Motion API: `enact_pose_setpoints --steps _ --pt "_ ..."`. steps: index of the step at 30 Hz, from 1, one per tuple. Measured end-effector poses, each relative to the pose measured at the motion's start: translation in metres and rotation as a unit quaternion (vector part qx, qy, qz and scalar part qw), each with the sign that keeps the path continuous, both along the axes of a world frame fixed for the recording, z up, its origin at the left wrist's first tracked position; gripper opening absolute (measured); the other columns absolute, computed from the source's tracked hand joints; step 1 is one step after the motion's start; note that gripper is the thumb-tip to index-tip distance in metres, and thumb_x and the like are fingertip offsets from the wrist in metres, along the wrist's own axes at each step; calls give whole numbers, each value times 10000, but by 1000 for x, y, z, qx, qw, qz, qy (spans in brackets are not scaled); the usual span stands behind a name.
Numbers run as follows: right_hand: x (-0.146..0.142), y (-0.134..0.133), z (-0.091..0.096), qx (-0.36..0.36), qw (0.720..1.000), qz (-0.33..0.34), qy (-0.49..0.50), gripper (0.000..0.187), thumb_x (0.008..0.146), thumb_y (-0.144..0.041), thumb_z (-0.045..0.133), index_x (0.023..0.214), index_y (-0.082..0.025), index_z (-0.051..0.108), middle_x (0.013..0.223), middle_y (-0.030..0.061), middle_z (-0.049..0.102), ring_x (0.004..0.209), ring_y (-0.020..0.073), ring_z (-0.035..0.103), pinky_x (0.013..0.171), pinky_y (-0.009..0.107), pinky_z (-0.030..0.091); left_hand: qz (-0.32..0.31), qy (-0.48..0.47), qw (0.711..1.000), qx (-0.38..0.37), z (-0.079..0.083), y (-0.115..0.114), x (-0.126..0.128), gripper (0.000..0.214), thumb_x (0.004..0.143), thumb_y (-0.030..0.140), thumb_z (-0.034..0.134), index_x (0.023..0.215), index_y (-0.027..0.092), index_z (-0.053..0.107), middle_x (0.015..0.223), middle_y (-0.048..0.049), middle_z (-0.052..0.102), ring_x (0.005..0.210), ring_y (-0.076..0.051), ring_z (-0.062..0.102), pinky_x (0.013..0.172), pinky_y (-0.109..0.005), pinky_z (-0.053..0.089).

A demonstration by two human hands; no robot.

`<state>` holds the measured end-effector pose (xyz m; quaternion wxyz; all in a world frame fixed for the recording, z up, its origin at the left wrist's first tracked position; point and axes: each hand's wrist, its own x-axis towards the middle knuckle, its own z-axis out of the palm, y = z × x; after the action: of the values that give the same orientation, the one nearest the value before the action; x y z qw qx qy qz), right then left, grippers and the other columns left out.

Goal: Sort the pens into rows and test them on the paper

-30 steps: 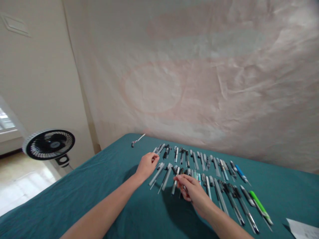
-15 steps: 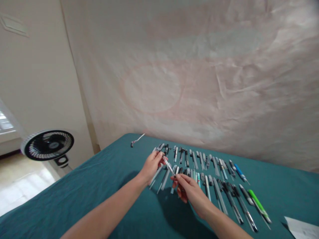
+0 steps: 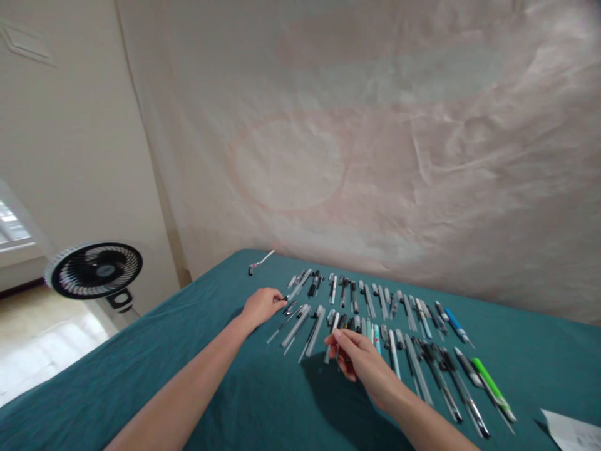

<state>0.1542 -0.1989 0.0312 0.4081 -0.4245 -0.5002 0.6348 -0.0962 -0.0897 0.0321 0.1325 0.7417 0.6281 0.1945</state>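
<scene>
At the left end of the pen rows, my left hand (image 3: 263,307) reaches forward with its thumb and finger pinched. Its fingertips meet the dark near end of a clear pen (image 3: 299,283) that lies on the cloth. My right hand (image 3: 357,356) hovers over the front row, fingers curled and thumb against the forefinger. Whatever it may hold is too small to make out. Under its fingertips lies a white-and-clear pen (image 3: 332,322). Thin refills and clear pen barrels (image 3: 295,326) fan out between the hands, with a small dark pen part (image 3: 290,309) beside my left fingertips.
Two rows of pens run rightward over the green tablecloth (image 3: 197,357), ending in a blue pen (image 3: 455,324) and a green pen (image 3: 491,383). Farther back lies a thin white item (image 3: 261,262). A paper sheet (image 3: 570,429) sits front right; a fan (image 3: 96,270) stands left.
Both hands held one slim clear pen between them; they have come apart. My left hand moved left and down to the pens on the cloth. My right hand stayed nearly in place.
</scene>
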Motion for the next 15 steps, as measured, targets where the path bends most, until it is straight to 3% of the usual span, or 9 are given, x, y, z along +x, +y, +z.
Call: enact_pose_setpoints --steps 7,15 --pt "0 0 2 0 1000 1 1 403 786 -510 462 810 -130 597 634 -3 522 430 44 373 356 161 217 -14 71 997 -40 7 -4 3 293 702 470 536 806 244 691 815 -25 686 743 -155 598 602 -197 367" --pt "-1 -1 3 1 1000 -1 -1 399 790 -503 459 800 -128 594 631 -4 522 438 46 375 357 159 220 -29 94 994 -58 8 -6 7 233 695 393 546 793 234 684 810 -22 686 728 -149 601 602 -192 375"
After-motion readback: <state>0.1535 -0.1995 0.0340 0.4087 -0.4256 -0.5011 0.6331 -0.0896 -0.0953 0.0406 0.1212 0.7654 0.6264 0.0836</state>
